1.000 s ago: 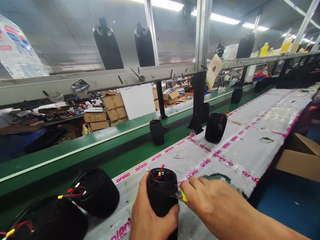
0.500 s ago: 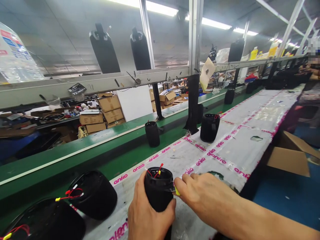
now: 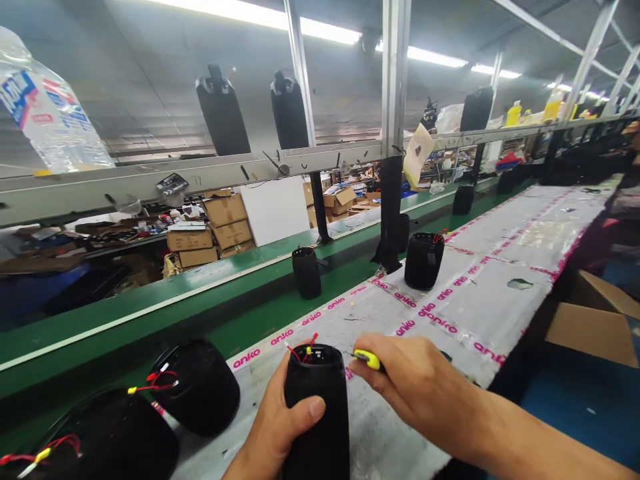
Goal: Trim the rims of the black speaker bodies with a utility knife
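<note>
Green conveyor belt under fluorescent ceiling lights, metal shelving rail.

Seven black speaker shells, two hands.

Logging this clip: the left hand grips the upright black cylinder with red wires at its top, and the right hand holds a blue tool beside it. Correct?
Not quite: the tool in the right hand is yellow, not blue, as the head view shows. The rest stands.

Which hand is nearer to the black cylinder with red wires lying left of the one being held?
Left. The left hand wraps the upright black fabric cylinder, beside the lying black wired cylinder. The right hand, holding a yellow-handled tool, is farther right.
</note>
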Motion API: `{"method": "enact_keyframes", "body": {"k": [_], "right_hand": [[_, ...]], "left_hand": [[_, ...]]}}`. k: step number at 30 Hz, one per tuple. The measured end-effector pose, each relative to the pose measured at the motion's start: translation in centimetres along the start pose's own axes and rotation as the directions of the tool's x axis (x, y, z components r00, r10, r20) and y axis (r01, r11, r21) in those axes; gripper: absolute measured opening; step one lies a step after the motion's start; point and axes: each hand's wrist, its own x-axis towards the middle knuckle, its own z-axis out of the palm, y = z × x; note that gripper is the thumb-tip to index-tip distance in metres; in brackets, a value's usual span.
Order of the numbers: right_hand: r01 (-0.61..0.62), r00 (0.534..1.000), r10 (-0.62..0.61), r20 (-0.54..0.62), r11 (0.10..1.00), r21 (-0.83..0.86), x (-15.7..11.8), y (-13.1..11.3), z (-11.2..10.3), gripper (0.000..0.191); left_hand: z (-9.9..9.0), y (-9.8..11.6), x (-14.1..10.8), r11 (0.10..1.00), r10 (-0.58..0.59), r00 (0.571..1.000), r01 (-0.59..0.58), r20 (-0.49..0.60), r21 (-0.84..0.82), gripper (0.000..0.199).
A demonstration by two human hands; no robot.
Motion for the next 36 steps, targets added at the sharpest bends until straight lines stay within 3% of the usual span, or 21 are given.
{"method": "enact_keyframes", "body": {"k": [3, 7, 13, 22, 33, 36], "right_hand": [[0.019, 0.994, -0.007, 0.106, 0.993, -0.113, -0.4, -0.1, 0.4, 0.022], [0.135, 0.972, -0.072, 0.222, 0.949, -0.285, -0.9, -0.5, 1.0, 0.011], [0.227, 0.936, -0.11, 0.334, 0.914, -0.337, -1.1, -0.3, 1.2, 0.014], [0.279, 0.901, -0.111, 0.418, 0.887, -0.367, -1.3, -0.4, 0.8, 0.023], [0.19, 0.924, -0.023, 0.383, 0.895, -0.405, -1.9, -0.8, 1.0, 0.023], [0.245, 0.897, -0.06, 0.438, 0.892, -0.38, -1.5, -0.8, 0.4, 0.024]], "left_hand": [[0.3, 0.3, 0.1, 0.994, 0.028, 0.996, -0.02, -0.081, 0.104, 0.075], [1.1, 1.0, 0.3, 0.963, 0.103, 0.973, -0.046, -0.206, 0.264, 0.066], [2.2, 1.4, 0.0, 0.937, 0.1, 0.965, -0.009, -0.243, 0.35, 0.061], [3.0, 1.9, -0.2, 0.932, 0.063, 0.956, 0.046, -0.287, 0.359, 0.072], [3.6, 1.9, -0.4, 0.873, 0.09, 0.928, 0.101, -0.361, 0.477, 0.073], [3.8, 1.6, -0.3, 0.848, 0.101, 0.925, 0.113, -0.367, 0.517, 0.073]]}}
